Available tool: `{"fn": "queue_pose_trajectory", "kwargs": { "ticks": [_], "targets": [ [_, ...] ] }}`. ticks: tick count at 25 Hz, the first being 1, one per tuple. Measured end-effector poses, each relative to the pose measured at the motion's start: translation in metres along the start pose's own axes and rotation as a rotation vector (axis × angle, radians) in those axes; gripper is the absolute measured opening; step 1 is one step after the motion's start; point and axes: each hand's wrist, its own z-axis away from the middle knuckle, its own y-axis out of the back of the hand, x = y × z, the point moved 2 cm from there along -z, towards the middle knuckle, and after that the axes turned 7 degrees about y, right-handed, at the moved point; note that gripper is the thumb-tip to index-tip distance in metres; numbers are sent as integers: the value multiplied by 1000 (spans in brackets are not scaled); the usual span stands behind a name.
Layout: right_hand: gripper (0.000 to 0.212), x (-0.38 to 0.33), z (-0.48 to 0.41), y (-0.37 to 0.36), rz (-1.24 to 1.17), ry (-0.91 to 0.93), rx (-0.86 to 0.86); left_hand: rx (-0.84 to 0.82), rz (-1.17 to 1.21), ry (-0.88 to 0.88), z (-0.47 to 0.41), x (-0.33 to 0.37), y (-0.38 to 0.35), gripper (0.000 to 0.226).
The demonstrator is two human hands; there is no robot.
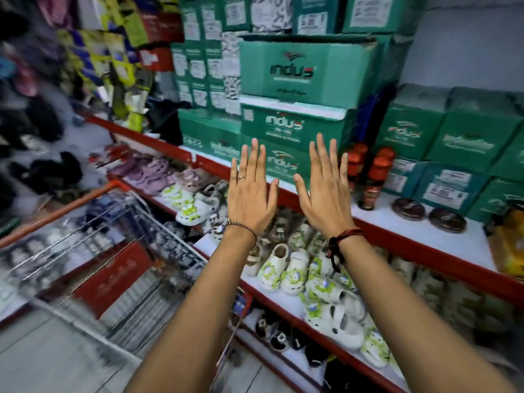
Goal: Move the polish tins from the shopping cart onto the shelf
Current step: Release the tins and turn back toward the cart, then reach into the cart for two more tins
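Note:
Both my hands are raised flat in front of the shelves, backs toward me, fingers spread, holding nothing. My left hand (251, 191) wears a ring and a bead bracelet. My right hand (326, 191) has a red and black wrist thread. Two round dark polish tins (407, 209) (447, 220) lie flat on the white top shelf (419, 234), to the right of my right hand. The wire shopping cart (119, 251) with its orange rim stands at lower left, blurred; its contents cannot be made out.
Two black spray cans with orange caps (374, 180) stand just left of the tins. Stacked green shoe boxes (306, 80) fill the back of the shelf. White and green clogs (312, 276) crowd the lower shelf. A yellow packet (510, 245) sits at far right.

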Motion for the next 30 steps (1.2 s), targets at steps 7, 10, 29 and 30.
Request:
{"fn": "queue_pose_trajectory", "kwargs": {
  "ticks": [7,10,29,30],
  "targets": [
    [68,-124,17,-128,-182,156,-229,-147,-147,194,49,-161,-34,73],
    [69,-164,48,-186,-228,212,-377,-293,-182,266,86,-219,-67,72],
    [72,-230,336,-519,-186,10,-1634,-1218,-153,930,342,-377,-378,52],
    [70,-232,343,-526,-190,-4,-1631,-1224,-160,943,346,-378,-389,53]
  ]
}}
